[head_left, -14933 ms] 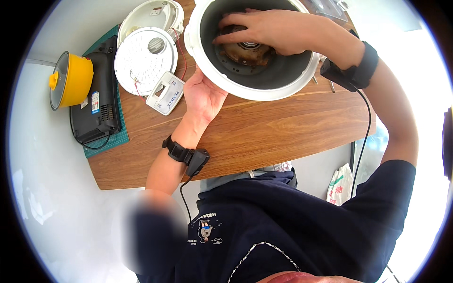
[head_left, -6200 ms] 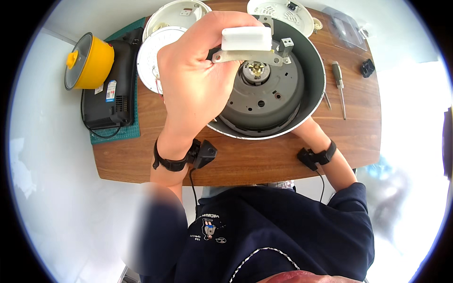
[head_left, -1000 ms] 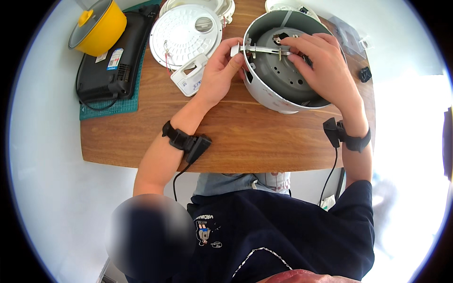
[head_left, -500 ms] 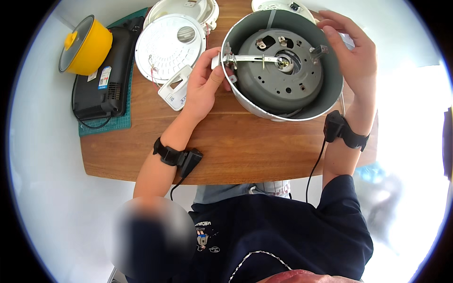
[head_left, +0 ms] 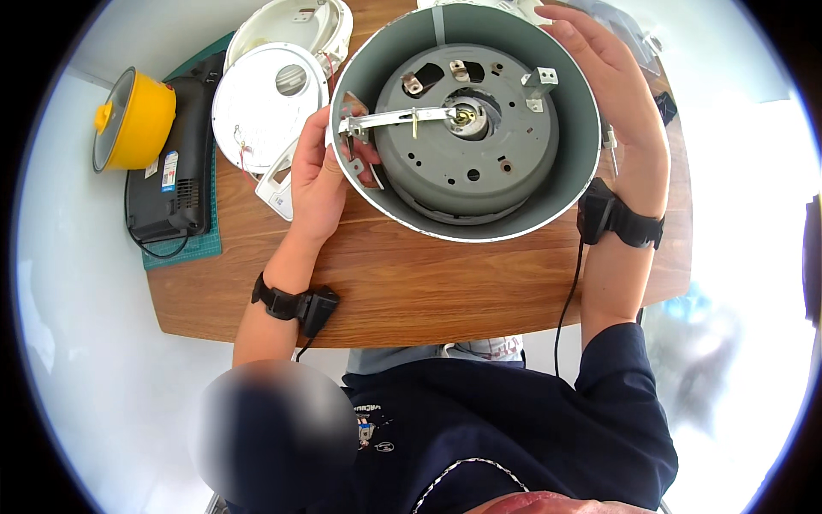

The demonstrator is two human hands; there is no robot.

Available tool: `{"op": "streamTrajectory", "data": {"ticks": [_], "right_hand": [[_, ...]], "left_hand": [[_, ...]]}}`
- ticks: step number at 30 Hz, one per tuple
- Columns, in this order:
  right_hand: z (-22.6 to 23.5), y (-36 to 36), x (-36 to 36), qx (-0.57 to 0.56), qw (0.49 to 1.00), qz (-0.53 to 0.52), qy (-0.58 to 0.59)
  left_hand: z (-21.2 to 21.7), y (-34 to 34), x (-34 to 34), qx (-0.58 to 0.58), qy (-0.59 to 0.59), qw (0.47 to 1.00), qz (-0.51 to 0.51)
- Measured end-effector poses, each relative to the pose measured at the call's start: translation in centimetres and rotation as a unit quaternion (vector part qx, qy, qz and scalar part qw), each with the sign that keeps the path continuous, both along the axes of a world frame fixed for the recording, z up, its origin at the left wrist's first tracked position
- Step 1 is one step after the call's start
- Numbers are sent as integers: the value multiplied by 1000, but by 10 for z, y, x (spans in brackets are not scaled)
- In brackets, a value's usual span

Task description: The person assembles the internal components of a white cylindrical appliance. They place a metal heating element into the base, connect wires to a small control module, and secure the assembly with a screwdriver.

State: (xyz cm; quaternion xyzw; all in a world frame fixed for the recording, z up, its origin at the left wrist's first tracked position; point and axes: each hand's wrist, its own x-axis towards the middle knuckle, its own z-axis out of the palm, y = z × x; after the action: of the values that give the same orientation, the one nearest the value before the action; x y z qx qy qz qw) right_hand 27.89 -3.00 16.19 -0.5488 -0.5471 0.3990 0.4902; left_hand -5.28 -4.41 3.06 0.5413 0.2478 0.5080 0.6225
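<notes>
1. The left hand (head_left: 321,176) grips the near-left rim of the shell (head_left: 467,120), thumb hooked inside by the end of a thin metal arm (head_left: 398,117); fingers closed on the wall.
2. The right hand (head_left: 612,94) is spread flat against the shell's far-right outer wall, fingers curved round it, steadying it rather than pinching. Both wrists wear black bands with cables.
3. The shell is a round, thin-walled metal drum, grey-green inside with a pale rim, tilted up off the table (head_left: 385,283) so its open underside faces the camera.
4. Inside it sits a dull grey cast plate (head_left: 467,137), circular, pierced with small holes and cut-outs, with a shiny hub at the centre and a small bright bracket near the far edge.
5. Judged from this, stripping is well on: the base cover is off and the inner works lie bare, while the plate, arm and bracket still sit fastened in place.
6. Left of the shell lie a white round lid (head_left: 270,107), glossy plastic, and a small white panel (head_left: 278,184) beside the hand.
7. Further left, a yellow pot (head_left: 133,120) rests on a black box (head_left: 175,184) on a green mat (head_left: 184,248).
</notes>
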Motion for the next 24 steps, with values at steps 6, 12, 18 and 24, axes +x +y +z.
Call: {"op": "streamTrajectory", "data": {"ticks": [6,12,18,24], "right_hand": [[33,-32,-40,159,980,-25,-118],[21,-36,-56,294,831,49,-470],[18,-26,-69,277,804,54,-523],[17,-23,-70,222,854,44,-469]], "left_hand": [[0,0,1,7,-2,1000,7],[1,0,2,5,1,1000,1],[4,0,3,6,12,1000,7],[4,0,5,25,17,1000,5]]}}
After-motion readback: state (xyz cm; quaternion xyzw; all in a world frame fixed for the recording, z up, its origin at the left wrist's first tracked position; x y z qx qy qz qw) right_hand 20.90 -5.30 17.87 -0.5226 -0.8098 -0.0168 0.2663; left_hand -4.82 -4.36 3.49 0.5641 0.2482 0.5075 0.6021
